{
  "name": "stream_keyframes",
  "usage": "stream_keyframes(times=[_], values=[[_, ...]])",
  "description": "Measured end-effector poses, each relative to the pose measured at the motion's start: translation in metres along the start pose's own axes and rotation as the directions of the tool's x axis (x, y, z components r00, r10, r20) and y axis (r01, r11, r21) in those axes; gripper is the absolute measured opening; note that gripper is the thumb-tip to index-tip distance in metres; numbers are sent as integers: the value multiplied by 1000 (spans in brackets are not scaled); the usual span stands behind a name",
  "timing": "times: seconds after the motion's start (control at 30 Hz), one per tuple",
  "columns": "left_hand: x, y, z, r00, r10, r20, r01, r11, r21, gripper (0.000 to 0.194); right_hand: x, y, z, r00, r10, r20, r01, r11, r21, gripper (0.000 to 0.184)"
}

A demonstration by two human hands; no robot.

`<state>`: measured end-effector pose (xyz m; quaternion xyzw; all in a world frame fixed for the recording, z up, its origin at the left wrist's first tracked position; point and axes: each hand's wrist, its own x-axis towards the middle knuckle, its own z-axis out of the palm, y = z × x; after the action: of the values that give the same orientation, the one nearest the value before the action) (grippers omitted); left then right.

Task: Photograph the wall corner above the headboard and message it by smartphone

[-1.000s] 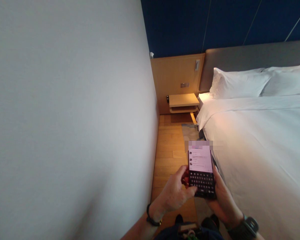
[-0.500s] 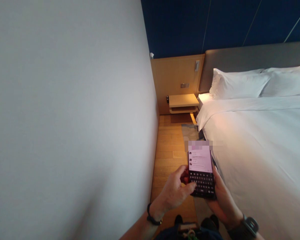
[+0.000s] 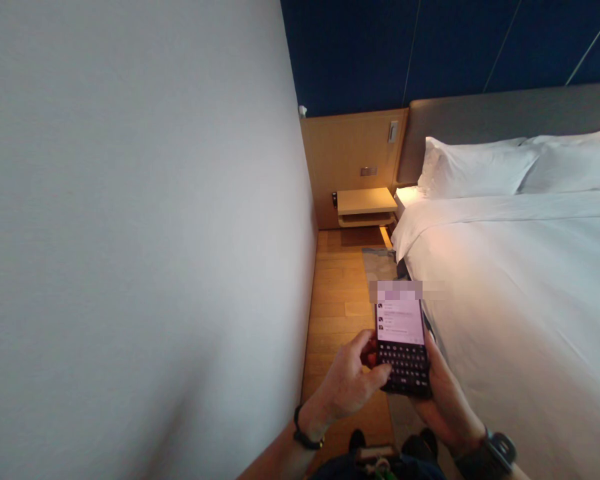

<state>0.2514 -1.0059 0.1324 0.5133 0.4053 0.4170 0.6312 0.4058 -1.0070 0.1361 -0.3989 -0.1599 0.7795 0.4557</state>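
The right hand grips the phone, long axis running forward, top end beyond both thumbs — left hand curled alongside, its grip unclear.

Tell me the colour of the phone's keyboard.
The keyboard is black with pale markings, seen best in the head view.

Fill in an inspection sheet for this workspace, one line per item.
Surface: wood floor with a grey rug beside the bed; the phone is held above, not set down.
Job's things: phone, screen lit, keyboard showing; top pixelated.
Clutter: small dark item beside the nightstand, unidentifiable.
Hands: left hand at the phone's left edge, thumb over the keyboard; right hand holds its right side.
Cables: nothing seen.
Surroundings: pale wall, bed.
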Motion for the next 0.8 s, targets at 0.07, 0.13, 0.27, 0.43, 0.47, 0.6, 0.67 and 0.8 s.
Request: stream_keyframes(times=[0.07, 0.13, 0.27, 0.43, 0.47, 0.6, 0.67, 0.8], values=[[0, 0, 0, 1000, 3, -8, -3, 1000, 5, 39, 0, 0, 1, 1000, 0, -3, 0, 999, 38, 46], [0, -2, 1, 1000, 6, -23, -6, 1000, 19, 37, 0, 0, 1, 1000, -5, -13, 6, 998, 65, 46], [0, -4, 2, 998, 2, -61, 0, 999, 32, 35, 0, 1, -1, 1000, -3, -20, 5, 997, 83, 47], [0, -3, 1, 998, 40, -53, -37, 998, 44, 35, -1, 1, 0, 1000, 6, 7, -6, 996, 85, 48], [0, -3, 1, 997, 45, -57, -42, 998, 45, 34, -1, 1, 1, 1000, 4, -5, -3, 996, 91, 47], [2, -5, -1, 997, 39, -69, -38, 999, 15, 33, -1, 0, 3, 999, 9, -40, -5, 995, 100, 46], [3, -7, -1, 997, 27, -71, -28, 1000, -9, 34, -1, 1, 3, 999, 2, -47, 1, 997, 81, 48], [6, -7, 2, 994, 10, -108, -13, 1000, -23, 34, 1, 1, -1, 998, -7, -58, 9, 999, 35, 50]])
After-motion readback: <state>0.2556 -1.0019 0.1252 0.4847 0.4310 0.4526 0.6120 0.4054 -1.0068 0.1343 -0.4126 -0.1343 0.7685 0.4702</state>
